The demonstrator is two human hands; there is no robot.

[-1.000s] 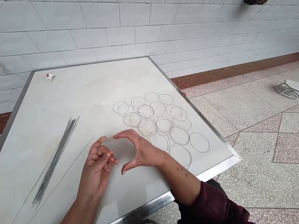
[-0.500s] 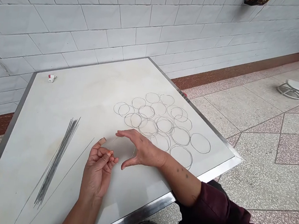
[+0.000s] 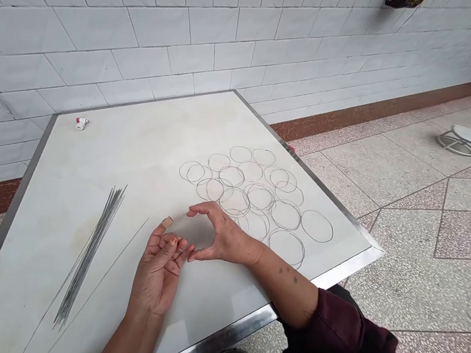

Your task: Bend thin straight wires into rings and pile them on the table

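A thin wire ring (image 3: 177,221) is held between my two hands, above the near part of the table. My left hand (image 3: 157,275) pinches the wire between thumb and fingers, where the exact join is hidden. Curved like a C, my right hand (image 3: 228,237) spans the ring's right side, with its thumb and fingertips against the wire. Several finished-looking wire rings (image 3: 286,215) lie overlapping just beyond my right hand. To the left is a bundle of straight grey wires (image 3: 90,256), with a single loose wire (image 3: 110,267) between it and my left hand.
The white table (image 3: 137,136) has a metal edge (image 3: 219,338) and stands by a tiled wall (image 3: 160,24). A small white-and-red object (image 3: 81,123) sits at its far left corner. A low round stool (image 3: 465,140) is on the floor at right.
Both hands have shifted slightly. My right thumb has come closer to my left fingers, and the ring between them has tilted. The rings and wires on the table stay put.
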